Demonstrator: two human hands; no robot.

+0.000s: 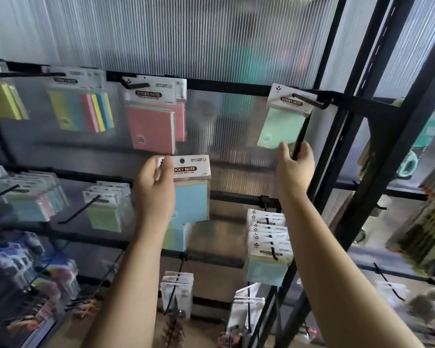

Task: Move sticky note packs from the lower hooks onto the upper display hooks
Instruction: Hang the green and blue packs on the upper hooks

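My left hand (154, 187) grips a blue sticky note pack (192, 192) by the left edge of its white header card, held in front of the panel between the two hook rows. My right hand (295, 163) reaches up, its fingers at the bottom of a green sticky note pack (279, 126) that hangs on the upper right hook (309, 101). Pink packs (152, 129) hang on an upper hook to the left. A row of blue packs (268, 254) hangs on a lower hook (271, 247) under my right forearm.
Multicolour packs (82, 111) and yellow packs (4, 101) hang on the upper rail further left. Green and mixed packs (106, 209) sit on lower left hooks. A black upright post (337, 136) stands just right of my right hand. More hanging goods fill the bottom hooks.
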